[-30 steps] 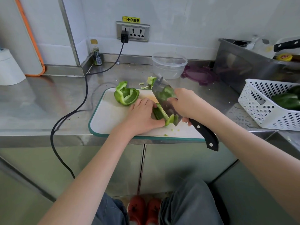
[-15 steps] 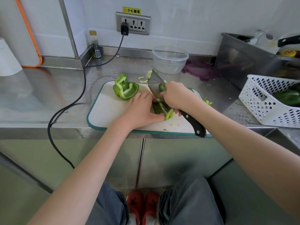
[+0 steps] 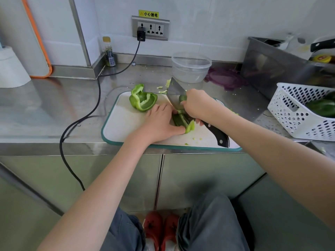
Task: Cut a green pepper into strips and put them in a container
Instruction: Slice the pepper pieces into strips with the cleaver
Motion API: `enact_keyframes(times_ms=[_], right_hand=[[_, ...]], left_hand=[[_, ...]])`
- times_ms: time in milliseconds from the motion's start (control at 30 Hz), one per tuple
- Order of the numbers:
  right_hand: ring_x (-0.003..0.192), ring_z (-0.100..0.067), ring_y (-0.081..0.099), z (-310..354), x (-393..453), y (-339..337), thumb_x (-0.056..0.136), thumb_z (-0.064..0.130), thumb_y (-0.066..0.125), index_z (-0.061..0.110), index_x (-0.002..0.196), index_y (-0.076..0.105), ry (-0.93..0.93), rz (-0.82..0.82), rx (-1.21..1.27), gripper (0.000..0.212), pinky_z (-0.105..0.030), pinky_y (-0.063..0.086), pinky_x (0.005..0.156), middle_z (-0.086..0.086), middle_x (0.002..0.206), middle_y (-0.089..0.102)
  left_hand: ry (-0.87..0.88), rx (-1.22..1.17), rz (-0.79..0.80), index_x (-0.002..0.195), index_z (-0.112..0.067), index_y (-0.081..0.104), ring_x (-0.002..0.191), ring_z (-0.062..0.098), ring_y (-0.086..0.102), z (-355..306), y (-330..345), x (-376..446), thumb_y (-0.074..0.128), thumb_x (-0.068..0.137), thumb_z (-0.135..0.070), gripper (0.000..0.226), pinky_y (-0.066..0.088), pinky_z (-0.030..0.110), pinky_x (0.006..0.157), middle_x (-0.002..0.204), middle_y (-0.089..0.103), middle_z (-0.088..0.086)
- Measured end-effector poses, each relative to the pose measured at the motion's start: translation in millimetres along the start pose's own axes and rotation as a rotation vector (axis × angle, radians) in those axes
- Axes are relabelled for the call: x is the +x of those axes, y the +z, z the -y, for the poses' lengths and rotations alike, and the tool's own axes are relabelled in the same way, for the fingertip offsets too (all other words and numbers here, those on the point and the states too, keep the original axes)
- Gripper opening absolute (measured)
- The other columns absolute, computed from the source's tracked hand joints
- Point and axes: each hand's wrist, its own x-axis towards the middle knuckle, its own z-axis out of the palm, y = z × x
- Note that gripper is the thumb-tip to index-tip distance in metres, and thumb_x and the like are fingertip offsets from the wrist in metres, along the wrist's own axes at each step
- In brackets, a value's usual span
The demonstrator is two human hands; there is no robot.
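cleaver (image 3: 176, 96) gripped by right hand (image 3: 196, 105) | pepper piece (image 3: 183, 122) pinned by curled left hand (image 3: 159, 122) | pepper half (image 3: 142, 100) at board's (image 3: 125, 124) 11 o'clock

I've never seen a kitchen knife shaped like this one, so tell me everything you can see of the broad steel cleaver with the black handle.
The broad steel cleaver with the black handle has a wide, flat, grey blade and a dark handle with pale rivets jutting toward the near edge of the white cutting board with a green rim. The right hand grips it where blade meets handle. The blade tilts up and away, its lower edge down at the green pepper piece that the left hand holds on the board. A green bit clings to the blade.
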Motion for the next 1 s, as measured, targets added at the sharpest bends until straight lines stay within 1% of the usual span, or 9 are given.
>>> enact_keyframes(times_ms=[133, 233, 367, 467, 600, 700, 800, 867, 1000], right_hand=[[0.03, -0.016, 0.05, -9, 3, -13, 0.1, 0.018, 0.04, -0.003, 0.093, 0.051, 0.101, 0.139, -0.02, 0.024, -0.016, 0.034, 0.024, -0.009, 0.05, 0.052], [0.019, -0.013, 0.045, -25, 2, -22, 0.1, 0.014, 0.043, -0.013, 0.111, 0.05, 0.176, 0.168, -0.078, 0.03, -0.019, 0.035, 0.023, -0.016, 0.049, 0.052], [0.047, -0.025, 0.062, -49, -3, -31, 0.099, 0.016, 0.043, -0.011, 0.109, 0.054, 0.215, 0.058, -0.014, 0.03, -0.029, 0.048, 0.037, -0.017, 0.066, 0.063], [0.047, -0.021, 0.057, -53, -2, -37, 0.098, 0.023, 0.045, -0.008, 0.104, 0.058, 0.186, -0.005, 0.013, 0.034, -0.024, 0.041, 0.042, -0.011, 0.063, 0.058], [0.075, -0.032, 0.062, -48, -4, -54, 0.097, 0.028, 0.048, 0.001, 0.111, 0.052, 0.166, -0.115, 0.096, 0.03, -0.026, 0.043, 0.047, -0.01, 0.087, 0.055], [0.053, -0.022, 0.055, -44, -8, -62, 0.098, 0.03, 0.046, 0.003, 0.096, 0.048, 0.126, -0.144, 0.014, 0.027, -0.027, 0.036, 0.043, -0.005, 0.068, 0.049], [0.057, -0.022, 0.061, -36, -13, -52, 0.095, 0.024, 0.051, 0.003, 0.117, 0.05, 0.181, -0.072, 0.146, 0.03, -0.027, 0.048, 0.043, -0.014, 0.085, 0.06], [0.044, -0.023, 0.055, -33, -11, -40, 0.099, 0.02, 0.045, 0.005, 0.123, 0.044, 0.174, -0.005, 0.16, 0.029, -0.025, 0.044, 0.034, -0.018, 0.082, 0.057], [0.04, -0.022, 0.052, -22, -16, -28, 0.1, 0.016, 0.04, 0.007, 0.104, 0.05, 0.122, 0.049, 0.089, 0.013, -0.02, 0.041, 0.029, -0.016, 0.067, 0.055]], left_hand=[[0.006, 0.031, 0.046, 0.124, -0.02, 0.045, 0.122, 0.02, 0.031, 2, -1, 0, 0.058, 0.076, -0.053, 0.06, 0.024, 0.031, 0.096, 0.125, 0.042, -0.002], [0.014, 0.039, 0.053, 0.127, -0.022, 0.043, 0.126, 0.019, 0.028, 2, -1, 0, 0.057, 0.078, -0.054, 0.06, 0.022, 0.031, 0.099, 0.131, 0.04, -0.004], [0.024, 0.031, 0.05, 0.127, -0.024, 0.042, 0.127, 0.017, 0.027, 2, -1, 0, 0.057, 0.078, -0.053, 0.059, 0.021, 0.031, 0.101, 0.133, 0.039, -0.006], [0.019, 0.022, 0.047, 0.127, -0.025, 0.042, 0.127, 0.017, 0.027, 2, -2, -1, 0.057, 0.079, -0.051, 0.056, 0.022, 0.032, 0.101, 0.133, 0.039, -0.006], [0.007, -0.028, 0.053, 0.125, -0.025, 0.043, 0.126, 0.017, 0.028, 1, -2, -2, 0.059, 0.08, -0.046, 0.052, 0.023, 0.033, 0.102, 0.132, 0.041, -0.006], [0.002, -0.09, 0.055, 0.124, -0.026, 0.044, 0.125, 0.016, 0.029, 2, -4, -2, 0.062, 0.08, -0.044, 0.051, 0.024, 0.033, 0.104, 0.13, 0.042, -0.007], [0.004, -0.096, 0.048, 0.122, -0.026, 0.045, 0.123, 0.017, 0.031, 3, -4, -3, 0.063, 0.078, -0.043, 0.05, 0.025, 0.032, 0.103, 0.127, 0.043, -0.008], [0.009, -0.086, 0.046, 0.122, -0.026, 0.046, 0.122, 0.017, 0.031, 3, -4, -3, 0.064, 0.078, -0.043, 0.05, 0.025, 0.032, 0.103, 0.126, 0.043, -0.008], [0.004, -0.059, 0.045, 0.122, -0.025, 0.047, 0.121, 0.018, 0.032, 4, -1, -1, 0.063, 0.077, -0.047, 0.052, 0.026, 0.033, 0.103, 0.125, 0.044, -0.007]])
